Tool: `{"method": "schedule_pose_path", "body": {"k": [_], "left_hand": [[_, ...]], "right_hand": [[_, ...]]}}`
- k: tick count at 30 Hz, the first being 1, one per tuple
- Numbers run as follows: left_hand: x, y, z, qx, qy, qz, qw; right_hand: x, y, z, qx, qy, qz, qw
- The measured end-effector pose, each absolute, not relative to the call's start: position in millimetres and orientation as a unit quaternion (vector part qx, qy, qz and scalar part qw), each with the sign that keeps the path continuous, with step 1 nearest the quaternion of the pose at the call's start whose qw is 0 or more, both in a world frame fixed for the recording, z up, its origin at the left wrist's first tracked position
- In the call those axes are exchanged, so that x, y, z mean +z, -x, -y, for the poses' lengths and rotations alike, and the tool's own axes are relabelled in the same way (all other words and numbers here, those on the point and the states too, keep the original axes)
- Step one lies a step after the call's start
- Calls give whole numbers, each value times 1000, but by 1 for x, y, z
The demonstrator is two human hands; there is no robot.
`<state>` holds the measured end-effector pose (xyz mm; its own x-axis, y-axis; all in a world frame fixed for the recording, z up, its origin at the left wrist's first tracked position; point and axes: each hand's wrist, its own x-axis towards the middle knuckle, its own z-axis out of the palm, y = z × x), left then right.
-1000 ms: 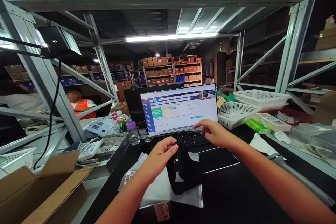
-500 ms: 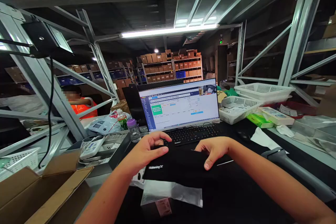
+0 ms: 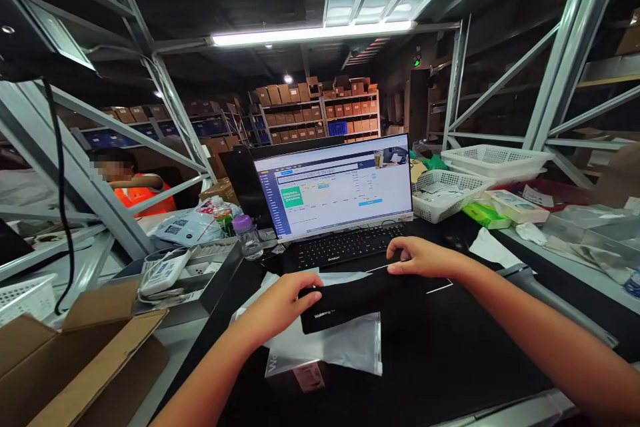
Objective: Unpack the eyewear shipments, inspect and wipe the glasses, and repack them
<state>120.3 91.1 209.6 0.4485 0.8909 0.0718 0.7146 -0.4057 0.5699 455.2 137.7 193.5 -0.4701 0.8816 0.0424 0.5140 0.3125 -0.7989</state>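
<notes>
A folded black garment with small white lettering lies stretched across the black desk mat, in front of the keyboard. My left hand is closed on the garment's left end. At its right end my right hand grips the upper edge, fingers curled. Under the garment lies a clear plastic bag with a label. The monitor behind the keyboard shows a form page with a green box.
An open cardboard box sits at the lower left, beside a tray holding a handheld device. Two bottles stand left of the monitor. White baskets and packets fill the right side. A person in an orange vest sits beyond the metal racking.
My right hand left the keyboard and took the garment's right end. Both hands moved apart, drawing the bunched garment into a long flat strip. The camera tilted downward.
</notes>
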Motion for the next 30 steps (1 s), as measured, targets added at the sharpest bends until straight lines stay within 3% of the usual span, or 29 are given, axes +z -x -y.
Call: {"method": "schedule_pose_path", "body": {"k": [8,18,30], "left_hand": [[199,-126,-100,248,-804,-516,159],[164,-132,-121,234,-817,-519,90],[173,-146,-114,167,-768,-613,-84]], "right_hand": [[190,-467,-141,426,433,693,389],[159,-474,-150,492,507,644,293],[139,-446,-149,421,544,600,409]]}}
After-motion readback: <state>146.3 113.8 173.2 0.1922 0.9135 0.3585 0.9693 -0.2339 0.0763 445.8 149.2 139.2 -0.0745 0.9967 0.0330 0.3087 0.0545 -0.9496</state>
